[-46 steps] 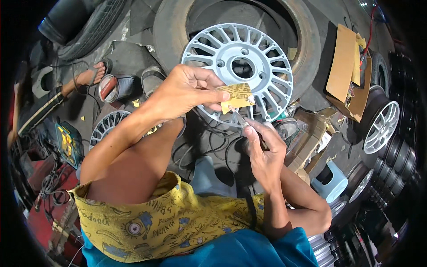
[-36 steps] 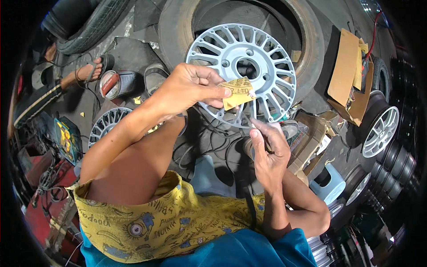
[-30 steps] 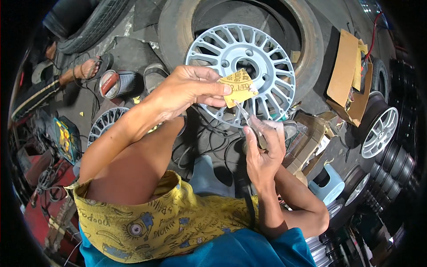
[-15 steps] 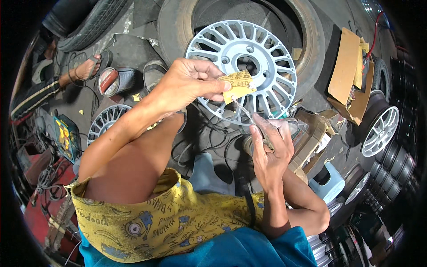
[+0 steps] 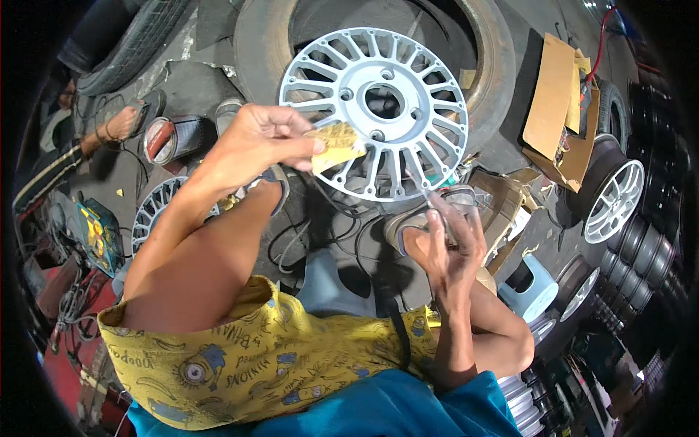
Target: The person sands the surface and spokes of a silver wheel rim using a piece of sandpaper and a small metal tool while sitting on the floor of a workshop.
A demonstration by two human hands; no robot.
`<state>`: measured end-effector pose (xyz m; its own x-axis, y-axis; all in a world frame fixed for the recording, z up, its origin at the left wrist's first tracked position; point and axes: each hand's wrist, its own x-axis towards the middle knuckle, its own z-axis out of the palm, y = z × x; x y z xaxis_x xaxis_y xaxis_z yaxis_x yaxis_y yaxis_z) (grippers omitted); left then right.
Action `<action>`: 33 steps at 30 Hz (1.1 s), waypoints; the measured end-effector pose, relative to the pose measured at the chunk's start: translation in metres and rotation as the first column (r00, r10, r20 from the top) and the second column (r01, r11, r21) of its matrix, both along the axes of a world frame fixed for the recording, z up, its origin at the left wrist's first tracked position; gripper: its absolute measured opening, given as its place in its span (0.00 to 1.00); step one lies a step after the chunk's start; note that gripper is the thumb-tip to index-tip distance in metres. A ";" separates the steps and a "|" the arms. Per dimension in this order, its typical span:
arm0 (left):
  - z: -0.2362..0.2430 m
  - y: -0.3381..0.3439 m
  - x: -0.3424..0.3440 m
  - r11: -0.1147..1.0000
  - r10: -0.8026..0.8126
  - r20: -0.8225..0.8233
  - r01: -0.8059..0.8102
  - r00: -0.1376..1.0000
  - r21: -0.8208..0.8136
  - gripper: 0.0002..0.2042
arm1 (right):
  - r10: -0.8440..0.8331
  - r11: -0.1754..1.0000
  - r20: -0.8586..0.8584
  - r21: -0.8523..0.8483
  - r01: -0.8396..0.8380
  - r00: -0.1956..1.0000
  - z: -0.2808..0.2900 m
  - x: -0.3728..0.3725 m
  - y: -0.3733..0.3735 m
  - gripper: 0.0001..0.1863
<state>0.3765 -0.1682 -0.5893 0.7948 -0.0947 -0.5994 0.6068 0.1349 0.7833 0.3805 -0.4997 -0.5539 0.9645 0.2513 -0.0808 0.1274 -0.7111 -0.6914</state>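
Note:
My left hand (image 5: 266, 142) pinches a small yellow piece of paper (image 5: 336, 146), printed on one side, between thumb and fingers. It hangs over the near left spokes of a light grey wheel center (image 5: 354, 111) with many slots around its hub. This wheel center lies face up across a worn tire (image 5: 501, 80). Near the wheel's lower edge, my right hand (image 5: 457, 251) is closed on a slim metal tool (image 5: 418, 180), whose thin shaft points up toward the spokes. My fingers hide its handle, so its exact kind is unclear. The tool and the paper are apart.
A second slotted wheel (image 5: 149, 211) lies on the left by my knee, with a paint can (image 5: 175, 138) beyond. A cardboard box (image 5: 550, 109) and a rim (image 5: 615, 200) stand to the right. Another person's foot (image 5: 124, 124) is at the left. Cables (image 5: 291, 244) cross the floor.
My left hand has moved left with the yellow paper, away from the metal tool's tip. My right hand has dropped slightly, and the whole view has shifted a little.

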 end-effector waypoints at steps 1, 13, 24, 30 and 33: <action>0.002 0.004 -0.003 0.999 -0.038 -0.004 0.038 0.999 0.002 0.06 | -0.005 0.999 0.017 -0.039 0.005 1.000 -0.002 0.001 -0.011 0.14; -0.012 0.007 -0.024 0.911 -0.358 0.004 0.350 0.934 -0.218 0.05 | -0.108 0.986 0.043 -0.121 0.112 0.993 -0.011 0.003 -0.033 0.13; -0.006 0.008 -0.020 0.850 -0.520 0.060 0.523 0.852 -0.060 0.03 | -0.106 0.989 -0.029 -0.109 0.102 0.994 -0.013 -0.003 -0.033 0.15; -0.008 0.010 -0.023 0.853 -0.509 0.038 0.510 0.860 -0.111 0.04 | -0.079 0.989 0.021 -0.123 0.081 0.997 -0.021 -0.002 -0.022 0.16; -0.008 0.010 -0.022 0.845 -0.523 0.049 0.526 0.851 -0.096 0.04 | -0.078 0.988 0.029 -0.133 0.081 0.997 -0.023 0.000 -0.018 0.15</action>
